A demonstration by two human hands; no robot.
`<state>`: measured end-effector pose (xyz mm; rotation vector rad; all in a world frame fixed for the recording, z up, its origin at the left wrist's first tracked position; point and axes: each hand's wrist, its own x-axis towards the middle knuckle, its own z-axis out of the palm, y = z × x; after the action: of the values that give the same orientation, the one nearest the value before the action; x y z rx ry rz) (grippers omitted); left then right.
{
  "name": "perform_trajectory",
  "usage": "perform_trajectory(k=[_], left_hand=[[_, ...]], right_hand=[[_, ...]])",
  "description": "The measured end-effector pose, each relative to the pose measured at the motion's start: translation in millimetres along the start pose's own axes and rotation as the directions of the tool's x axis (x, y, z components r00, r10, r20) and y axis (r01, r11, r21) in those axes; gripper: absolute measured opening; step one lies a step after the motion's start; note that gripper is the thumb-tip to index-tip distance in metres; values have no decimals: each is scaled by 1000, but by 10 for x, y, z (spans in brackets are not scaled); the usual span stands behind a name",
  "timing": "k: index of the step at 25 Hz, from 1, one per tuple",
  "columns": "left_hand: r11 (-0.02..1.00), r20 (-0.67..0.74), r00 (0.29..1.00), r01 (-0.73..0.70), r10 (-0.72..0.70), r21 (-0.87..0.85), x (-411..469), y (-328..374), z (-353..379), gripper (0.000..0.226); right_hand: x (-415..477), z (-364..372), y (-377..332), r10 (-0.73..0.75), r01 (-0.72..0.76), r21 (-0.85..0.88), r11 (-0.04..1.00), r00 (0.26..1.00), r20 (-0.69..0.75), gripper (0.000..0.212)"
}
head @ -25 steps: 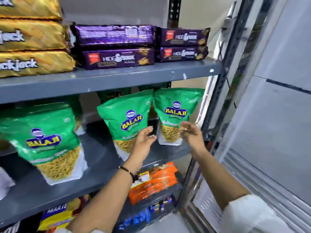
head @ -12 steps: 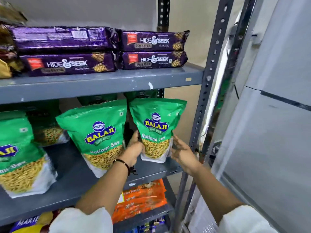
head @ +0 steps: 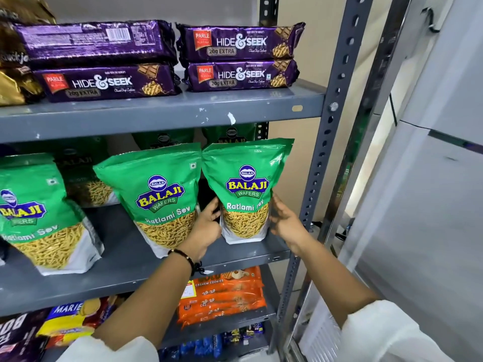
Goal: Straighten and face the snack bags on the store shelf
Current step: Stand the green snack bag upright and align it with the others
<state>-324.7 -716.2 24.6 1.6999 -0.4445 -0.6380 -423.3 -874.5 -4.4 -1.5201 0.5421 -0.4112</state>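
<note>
Green Balaji Ratlami Sev bags stand on the grey middle shelf (head: 125,273). The rightmost bag (head: 247,189) stands upright with its label facing me, close to the shelf's right end. My left hand (head: 206,227) grips its lower left edge and my right hand (head: 286,222) presses flat on its lower right side. A second bag (head: 156,197) leans left right beside it. A third bag (head: 39,215) tilts at the far left. More green bags stand behind in shadow, partly hidden.
Purple Hide & Seek packs (head: 240,56) are stacked on the shelf above. Orange cashew cookie packs (head: 222,293) lie on the shelf below. The grey slotted upright post (head: 324,158) stands just right of my right hand. A pale wall panel (head: 431,205) fills the right side.
My hands have closed in on both sides of the rightmost bag, which now stands more upright and nearer the neighbouring bag. The view has shifted right and closer.
</note>
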Motion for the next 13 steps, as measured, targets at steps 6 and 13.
perform_trajectory(k=[6,13], left_hand=[[999,13,999,-33,33,-2,-75,-24,90,92],[999,12,999,-36,35,38,-11,-59,76,92]], right_hand=[[-15,8,-24,-35,35,24,999,999,12,67],[-162,5,-96,-30,30,5,1000,999,13,69]])
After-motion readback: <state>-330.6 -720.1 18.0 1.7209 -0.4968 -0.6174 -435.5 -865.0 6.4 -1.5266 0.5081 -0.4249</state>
